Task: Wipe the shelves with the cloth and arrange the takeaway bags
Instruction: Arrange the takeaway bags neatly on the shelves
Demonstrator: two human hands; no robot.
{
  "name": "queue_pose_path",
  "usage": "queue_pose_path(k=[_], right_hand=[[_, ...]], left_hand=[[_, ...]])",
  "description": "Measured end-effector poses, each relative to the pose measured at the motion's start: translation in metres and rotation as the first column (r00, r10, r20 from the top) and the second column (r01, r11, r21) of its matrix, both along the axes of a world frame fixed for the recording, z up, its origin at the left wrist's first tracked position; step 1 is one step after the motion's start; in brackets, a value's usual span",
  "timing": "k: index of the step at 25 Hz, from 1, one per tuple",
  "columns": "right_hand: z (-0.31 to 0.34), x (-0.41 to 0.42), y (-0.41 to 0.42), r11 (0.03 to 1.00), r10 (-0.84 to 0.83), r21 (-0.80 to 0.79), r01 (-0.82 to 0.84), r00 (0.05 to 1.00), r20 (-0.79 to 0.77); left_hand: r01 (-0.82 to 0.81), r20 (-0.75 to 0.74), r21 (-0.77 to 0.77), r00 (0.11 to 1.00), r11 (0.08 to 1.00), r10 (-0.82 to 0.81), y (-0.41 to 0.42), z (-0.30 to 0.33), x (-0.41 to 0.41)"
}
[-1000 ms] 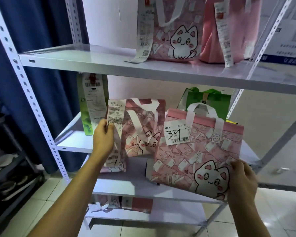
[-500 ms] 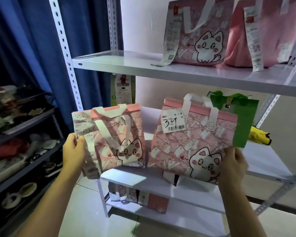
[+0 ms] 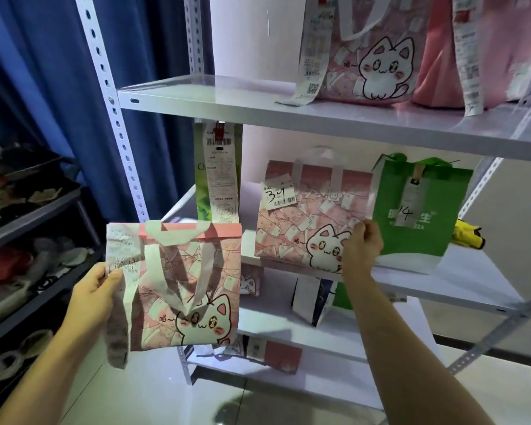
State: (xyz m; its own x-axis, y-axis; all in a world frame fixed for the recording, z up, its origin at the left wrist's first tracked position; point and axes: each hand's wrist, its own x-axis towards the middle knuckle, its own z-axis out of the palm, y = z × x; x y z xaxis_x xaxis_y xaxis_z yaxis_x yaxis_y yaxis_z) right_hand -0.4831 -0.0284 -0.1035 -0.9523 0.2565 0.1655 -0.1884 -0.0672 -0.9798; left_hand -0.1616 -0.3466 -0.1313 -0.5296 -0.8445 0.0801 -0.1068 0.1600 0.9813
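**Two pink cat bags in hand at the white shelving unit**

At far left, a dark rack [image 3: 28, 210] holds mixed items too blurred to identify, with a blue curtain [image 3: 59, 87] behind it.

The left hand [image 3: 95, 297] grips a pink cat bag [image 3: 190, 289] at its left edge, thumb pressing on the paper receipt [image 3: 121, 259] attached there. This bag hangs in the air in front of the unit's perforated front-left post [image 3: 117, 118], clear of every shelf. Its white handles droop across the front panel.

Behind it, on the middle shelf [image 3: 442, 289], a tall green-and-white bag [image 3: 203, 191] stands upright at the left end with a long receipt clipped to its top.

Next along the middle shelf is a second pink cat bag [image 3: 304, 216], labelled "34". The right hand [image 3: 362, 250] pinches its lower-right corner, fingers curled round the edge. Its base appears to rest at the shelf's front edge.

Just beside that bag, to the right, stands a green bag [image 3: 420, 210]. A yellow object [image 3: 466, 237] lies behind the green bag's right side.

On the top shelf [image 3: 258, 99], a third cat bag [image 3: 371, 56] and a plain pink bag [image 3: 488, 56] stand side by side at the right, each with a receipt hanging down.

Lower shelves hold further bags, partly hidden.
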Motion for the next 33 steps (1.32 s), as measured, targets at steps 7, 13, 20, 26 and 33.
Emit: queue_pose_path(k=[7, 13, 20, 26, 33], right_hand=[[-0.015, -0.049, -0.021, 0.993, 0.063, 0.099, -0.071, 0.994, 0.088], [-0.011, -0.058, -0.024, 0.979, 0.153, 0.112, -0.171, 0.976, 0.153], [-0.012, 0.037, -0.001, 0.982, 0.09, 0.161, -0.094, 0.995, 0.031], [-0.016, 0.138, 0.016, 0.98, 0.193, 0.057, -0.193, 0.981, 0.005], [0.083, 0.133, 0.029, 0.986, 0.168, 0.005, -0.169, 0.975, -0.145]], left_hand=[[0.141, 0.033, 0.067, 0.989, 0.988, -0.144, 0.031, -0.009, -0.044], [0.246, 0.021, 0.092, 0.968, 0.965, -0.249, 0.06, -0.002, -0.075], [0.297, 0.0, 0.091, 0.954, 0.95, -0.298, 0.085, 0.021, -0.09], [0.295, -0.121, 0.171, 0.953, 0.94, -0.277, 0.108, 0.053, -0.109], [0.356, -0.298, 0.049, 0.897, 0.933, -0.326, 0.115, 0.135, -0.118]])
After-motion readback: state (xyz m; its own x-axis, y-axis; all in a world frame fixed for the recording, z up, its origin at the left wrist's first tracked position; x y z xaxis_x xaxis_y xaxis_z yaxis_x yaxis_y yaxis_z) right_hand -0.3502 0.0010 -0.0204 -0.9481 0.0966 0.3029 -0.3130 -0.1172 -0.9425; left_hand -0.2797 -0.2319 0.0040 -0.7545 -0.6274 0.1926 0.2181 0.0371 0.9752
